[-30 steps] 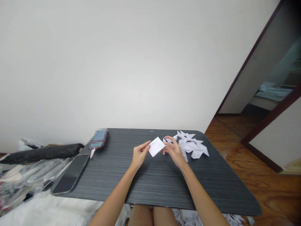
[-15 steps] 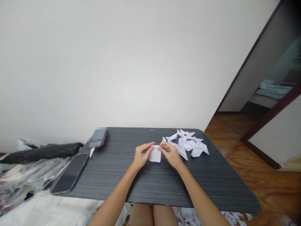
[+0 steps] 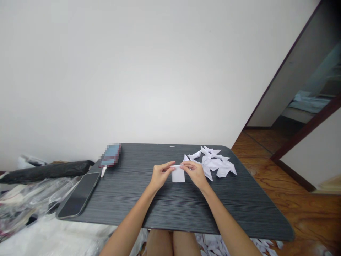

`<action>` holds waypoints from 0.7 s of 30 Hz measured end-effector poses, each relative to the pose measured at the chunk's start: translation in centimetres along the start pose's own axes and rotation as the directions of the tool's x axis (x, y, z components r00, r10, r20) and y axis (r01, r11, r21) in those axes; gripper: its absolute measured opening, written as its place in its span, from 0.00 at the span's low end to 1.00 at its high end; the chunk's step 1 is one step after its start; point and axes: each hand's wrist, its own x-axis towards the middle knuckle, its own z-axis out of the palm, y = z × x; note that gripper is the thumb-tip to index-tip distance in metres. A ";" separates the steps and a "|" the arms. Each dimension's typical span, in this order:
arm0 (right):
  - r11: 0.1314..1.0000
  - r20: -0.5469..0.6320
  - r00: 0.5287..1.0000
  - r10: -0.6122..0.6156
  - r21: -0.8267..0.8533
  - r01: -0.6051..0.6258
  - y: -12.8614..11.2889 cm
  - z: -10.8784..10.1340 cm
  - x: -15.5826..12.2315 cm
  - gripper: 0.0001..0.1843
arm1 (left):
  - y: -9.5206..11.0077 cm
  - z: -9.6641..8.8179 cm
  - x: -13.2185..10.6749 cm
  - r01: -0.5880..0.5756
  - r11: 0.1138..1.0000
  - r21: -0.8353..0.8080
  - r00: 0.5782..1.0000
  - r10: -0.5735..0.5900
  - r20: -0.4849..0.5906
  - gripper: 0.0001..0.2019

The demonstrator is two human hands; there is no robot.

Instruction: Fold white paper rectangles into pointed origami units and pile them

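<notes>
A small white piece of paper (image 3: 178, 175), roughly square, is held just above the dark table (image 3: 128, 192). My left hand (image 3: 161, 175) pinches its upper left corner between thumb and fingers. At the upper right corner, the thumb and fingers of my right hand (image 3: 195, 174) grip the same paper. The top edge runs between both sets of fingertips and looks folded over. Close behind and right of my right hand lies a pile of folded white paper pieces (image 3: 213, 163) with pointed tips.
A phone (image 3: 80, 195) lies on the table's left edge, and a blurred-out blue item (image 3: 110, 155) sits at the back left. Plastic bags and a long black bundle (image 3: 50, 171) are beside the table. More white paper pieces (image 3: 213, 244) lie below the front edge.
The paper has shifted slightly to the right between my fingers, and its lower edge hangs straighter. Both hands keep their grip in nearly the same place.
</notes>
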 end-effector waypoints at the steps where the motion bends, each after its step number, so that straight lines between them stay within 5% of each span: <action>1: 1.000 -0.001 1.000 -0.004 0.001 0.004 0.0 0.0 0.0 0.12 | 0.0 0.0 0.1 0.014 1.000 -0.021 1.000 -0.014 0.004 0.16; 7: 0.999 0.000 1.000 -0.028 -0.033 0.028 -0.3 -0.1 -0.1 0.10 | -0.1 0.1 0.3 0.075 0.989 -0.125 0.996 -0.069 0.051 0.14; 21: 0.999 0.022 1.000 0.012 -0.034 -0.011 0.3 -0.2 0.1 0.09 | -0.2 0.4 -0.1 0.009 1.000 -0.010 0.995 -0.008 0.098 0.14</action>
